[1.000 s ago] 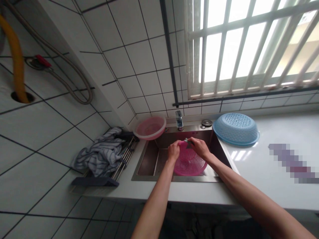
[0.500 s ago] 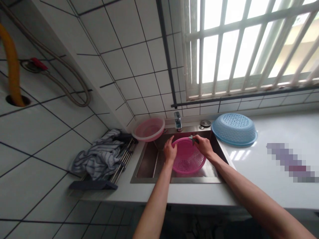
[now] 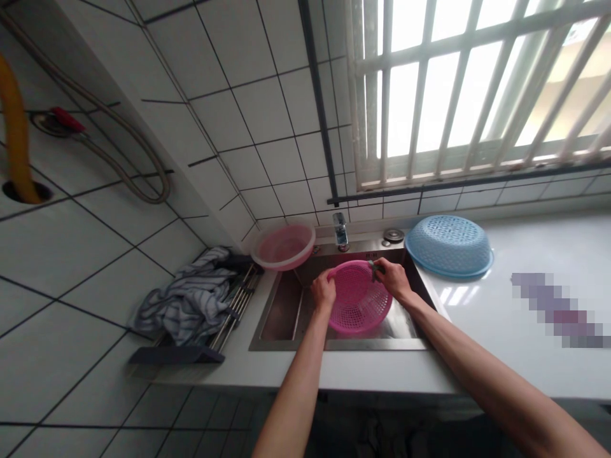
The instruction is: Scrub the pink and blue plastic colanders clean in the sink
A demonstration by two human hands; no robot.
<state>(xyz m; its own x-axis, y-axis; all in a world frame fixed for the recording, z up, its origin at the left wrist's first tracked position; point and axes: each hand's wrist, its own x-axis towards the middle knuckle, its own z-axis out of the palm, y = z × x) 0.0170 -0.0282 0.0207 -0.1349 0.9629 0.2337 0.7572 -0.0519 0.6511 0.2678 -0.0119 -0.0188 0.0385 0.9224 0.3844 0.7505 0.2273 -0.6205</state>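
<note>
A bright pink plastic colander [image 3: 359,312] sits tilted in the metal sink [image 3: 277,318], its perforated inside facing me. My left hand [image 3: 324,291] is closed on the colander's left rim, with the thumb towards the inside. At the upper right rim, my right hand [image 3: 392,278] pinches a small grey-green piece, perhaps a scouring cloth [image 3: 375,270], pressed against the edge. The fingers hide part of it, so its exact kind is unclear. Behind the colander stands the tap [image 3: 340,229].
A pale pink basin [image 3: 285,248] rests at the sink's back left corner. On the right counter lies an upturned blue basket [image 3: 449,248], with a drain strainer [image 3: 394,236] beside it. Striped cloth [image 3: 191,302] covers a metal rack [image 3: 236,308] on the left.
My left hand has gone from spread fingers beside the colander to a grip on its rim. My right hand and the grey-green piece have shifted slightly right along the rim.
</note>
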